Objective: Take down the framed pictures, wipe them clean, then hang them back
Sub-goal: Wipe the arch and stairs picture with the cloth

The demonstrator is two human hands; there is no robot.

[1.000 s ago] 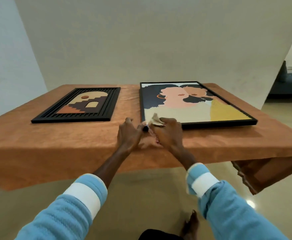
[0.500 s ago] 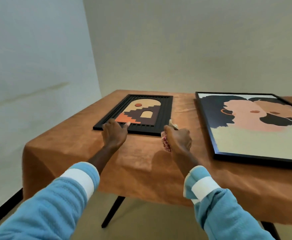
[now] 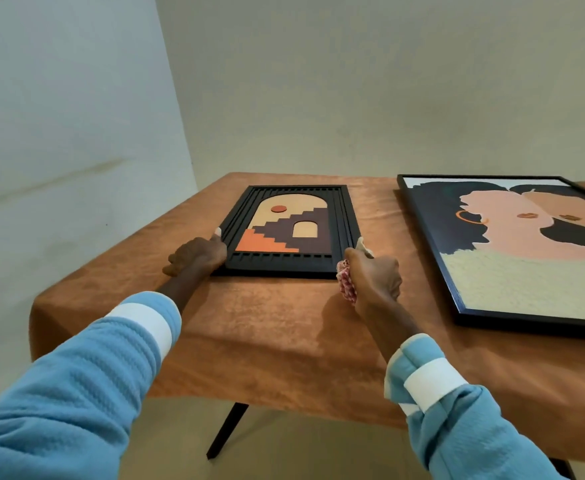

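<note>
Nearest, reaches forward over the near edge of the desk (image 3: 267, 334) in two light-blue sleeves (image 3: 76, 393) banded white at the cuffs. Below that edge, shows one dark desk leg (image 3: 227, 431) slanting down to the floor. Drapes the desk in an orange-brown tablecloth (image 3: 86, 306) that hangs over the near and left sides.

Grips with the left hand (image 3: 197, 256) the near left corner of the small framed picture (image 3: 294, 230), thumb laid along the frame's left edge, fingers curled at its side. Clutches in the right hand (image 3: 372, 275) a bunched wiping cloth (image 3: 346, 284), red-and-white patterned below the palm, with a pale tuft poking out above the thumb. Presses that hand against the frame's near right corner. Cannot tell whether the right fingers also reach under the frame.

Holds the small picture flat on the desk between both hands. Shows on it a black ribbed frame, a beige arch, stepped brown and orange blocks and a small red disc.

Further right, well apart from the small one, shows the large framed picture (image 3: 526, 247) lying flat on the same desk, thin black frame, two pale-pink faces with dark hair, cut off by the right border.

Beyond, meets a plain pale wall (image 3: 353, 81) at the far side and another on the left
</note>
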